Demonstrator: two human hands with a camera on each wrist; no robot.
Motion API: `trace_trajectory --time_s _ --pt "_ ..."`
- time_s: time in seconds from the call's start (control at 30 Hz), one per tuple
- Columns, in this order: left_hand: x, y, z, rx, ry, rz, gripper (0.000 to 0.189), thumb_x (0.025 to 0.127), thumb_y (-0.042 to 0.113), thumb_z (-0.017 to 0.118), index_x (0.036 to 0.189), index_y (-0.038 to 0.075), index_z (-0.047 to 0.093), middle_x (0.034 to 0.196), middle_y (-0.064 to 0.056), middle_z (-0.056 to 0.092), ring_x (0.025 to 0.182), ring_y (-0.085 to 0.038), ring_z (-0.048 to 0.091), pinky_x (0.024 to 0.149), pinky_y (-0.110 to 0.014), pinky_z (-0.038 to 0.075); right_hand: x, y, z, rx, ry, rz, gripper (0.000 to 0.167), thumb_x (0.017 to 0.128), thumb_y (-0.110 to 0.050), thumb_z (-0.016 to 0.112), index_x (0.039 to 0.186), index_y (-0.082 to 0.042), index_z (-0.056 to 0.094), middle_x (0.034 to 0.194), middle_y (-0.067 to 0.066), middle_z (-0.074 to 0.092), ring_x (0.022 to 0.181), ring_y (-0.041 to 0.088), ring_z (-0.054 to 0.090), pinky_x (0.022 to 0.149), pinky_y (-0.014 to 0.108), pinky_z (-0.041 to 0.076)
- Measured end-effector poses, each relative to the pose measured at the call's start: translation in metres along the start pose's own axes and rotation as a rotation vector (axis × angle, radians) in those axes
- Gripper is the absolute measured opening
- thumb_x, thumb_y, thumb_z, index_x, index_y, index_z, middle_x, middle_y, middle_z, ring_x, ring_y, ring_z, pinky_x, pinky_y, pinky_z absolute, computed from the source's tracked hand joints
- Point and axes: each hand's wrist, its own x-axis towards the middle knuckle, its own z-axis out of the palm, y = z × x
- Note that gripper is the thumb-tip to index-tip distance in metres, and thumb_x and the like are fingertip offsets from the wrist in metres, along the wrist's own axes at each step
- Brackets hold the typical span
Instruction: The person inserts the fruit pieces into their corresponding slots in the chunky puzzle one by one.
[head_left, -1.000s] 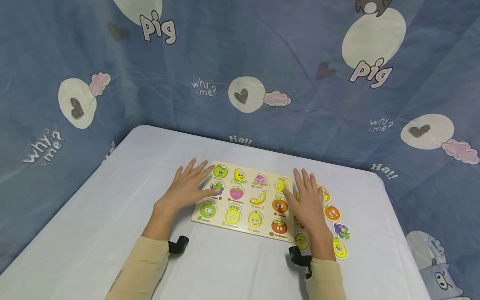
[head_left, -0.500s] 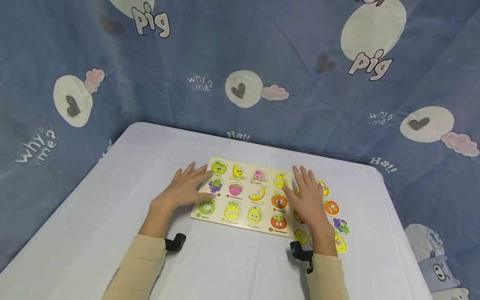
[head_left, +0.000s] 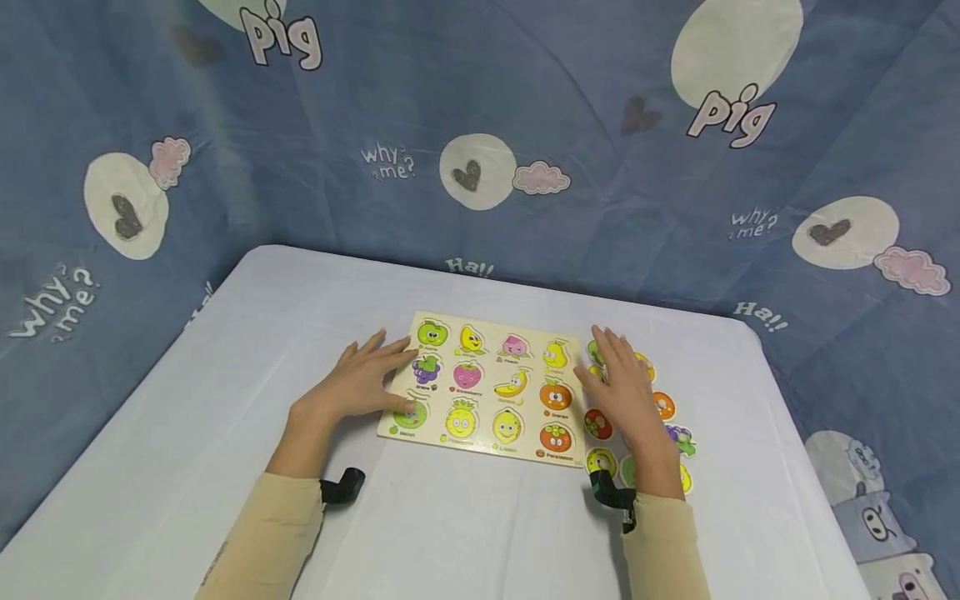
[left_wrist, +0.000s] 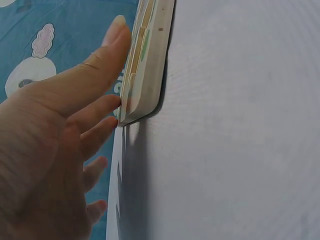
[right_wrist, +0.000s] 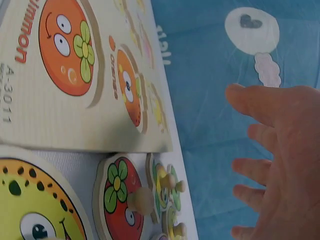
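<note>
A pale wooden fruit puzzle board (head_left: 489, 406) lies on the table with rows of printed fruits. My left hand (head_left: 356, 385) is at its left edge, fingers spread and loosely straight, thumb over the melon corner. In the left wrist view the fingertips of this hand (left_wrist: 65, 125) are close to the board's edge (left_wrist: 152, 75); contact is unclear. My right hand (head_left: 622, 387) hovers by the board's right edge, fingers extended, nothing held. Below it lie loose knobbed fruit pieces, among them a red one (right_wrist: 117, 202), a yellow one (head_left: 602, 461) and grapes (head_left: 682, 438). The hand hides some.
The table (head_left: 465, 533) has a white cover. Behind it hangs a blue printed curtain (head_left: 585, 208). Further right, an orange fruit piece (head_left: 664, 406) lies beside the right wrist. Black wrist cameras (head_left: 345, 487) sit on both sleeves.
My right hand has shifted slightly right, off the board's edge, uncovering more loose pieces. My left thumb has moved down from the grapes to the melon. The head view has tilted slightly.
</note>
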Motion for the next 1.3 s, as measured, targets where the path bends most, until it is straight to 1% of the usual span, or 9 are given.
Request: trace_trajectory --time_s 0.23,0.43,0.6,0.73,0.9,1.0,1.1,1.2,1.3 --pt "-0.002 -0.002 0.0 -0.013 -0.026 0.014 0.107 0.062 0.061 0.084 0.152 0.024 0.042 0.165 -0.003 0.028 0.156 -0.039 0.006 0.122 -0.067 0.002 0.0 0.005 -0.001 0.024 -0.028 0.034 0.071 0.098 -0.05 0.053 0.159 -0.031 0.022 0.166 0.006 0.025 0.156 0.034 0.011 0.124 0.063 0.01" --pt "-0.001 -0.007 -0.001 -0.032 -0.046 0.036 0.108 0.062 0.058 0.086 0.153 0.023 0.04 0.166 -0.004 0.025 0.155 -0.041 0.006 0.121 -0.069 0.003 0.001 0.008 -0.002 0.028 -0.047 0.086 0.069 0.096 -0.041 0.059 0.157 -0.028 0.03 0.163 0.008 0.03 0.155 0.033 0.016 0.122 0.064 0.018" --pt "-0.001 -0.014 0.0 -0.048 -0.062 0.059 0.107 0.062 0.058 0.085 0.153 0.022 0.04 0.166 -0.005 0.025 0.154 -0.043 0.007 0.12 -0.07 0.004 0.002 0.011 0.0 0.027 -0.06 0.122 0.067 0.093 -0.034 0.065 0.154 -0.024 0.038 0.162 0.009 0.033 0.154 0.033 0.019 0.122 0.061 0.02" --pt "-0.002 -0.018 -0.002 -0.063 -0.075 0.07 0.105 0.063 0.053 0.086 0.153 0.021 0.041 0.165 -0.006 0.026 0.154 -0.044 0.007 0.121 -0.069 0.004 0.002 0.013 0.003 0.015 -0.079 0.119 0.066 0.093 -0.029 0.067 0.152 -0.019 0.041 0.16 0.011 0.037 0.152 0.034 0.026 0.122 0.059 0.024" --pt "-0.002 -0.019 -0.004 -0.08 -0.089 0.085 0.104 0.065 0.049 0.087 0.153 0.021 0.04 0.165 -0.007 0.026 0.154 -0.043 0.006 0.121 -0.069 0.003 0.004 0.014 0.005 -0.016 -0.071 0.112 0.062 0.093 -0.027 0.068 0.15 -0.017 0.045 0.155 0.01 0.044 0.147 0.034 0.035 0.119 0.059 0.031" --pt "-0.001 -0.019 -0.004 -0.08 -0.092 0.087 0.105 0.065 0.049 0.087 0.153 0.021 0.039 0.166 -0.007 0.025 0.155 -0.043 0.006 0.121 -0.068 0.003 0.005 0.014 0.007 -0.017 -0.054 0.111 0.058 0.092 -0.026 0.069 0.146 -0.016 0.05 0.148 0.01 0.051 0.139 0.032 0.044 0.114 0.057 0.038" --pt "-0.002 -0.021 -0.004 -0.086 -0.097 0.087 0.104 0.065 0.047 0.087 0.153 0.02 0.039 0.166 -0.006 0.026 0.155 -0.042 0.006 0.122 -0.067 0.003 0.006 0.014 0.009 -0.026 -0.028 0.108 0.051 0.092 -0.023 0.069 0.141 -0.013 0.056 0.134 0.009 0.059 0.122 0.029 0.054 0.106 0.052 0.047" --pt "-0.002 -0.022 -0.005 -0.093 -0.101 0.085 0.103 0.065 0.045 0.087 0.153 0.021 0.04 0.165 -0.005 0.026 0.155 -0.041 0.006 0.122 -0.066 0.002 0.007 0.014 0.011 -0.052 -0.004 0.102 0.045 0.093 -0.021 0.068 0.136 -0.011 0.06 0.12 0.008 0.063 0.106 0.025 0.055 0.098 0.048 0.051" --pt "-0.003 -0.022 -0.005 -0.1 -0.106 0.079 0.103 0.064 0.044 0.088 0.153 0.021 0.041 0.165 -0.004 0.027 0.155 -0.041 0.006 0.123 -0.066 0.002 0.008 0.015 0.014 -0.071 0.016 0.097 0.04 0.093 -0.019 0.067 0.132 -0.01 0.063 0.112 0.008 0.063 0.099 0.024 0.054 0.092 0.044 0.052"
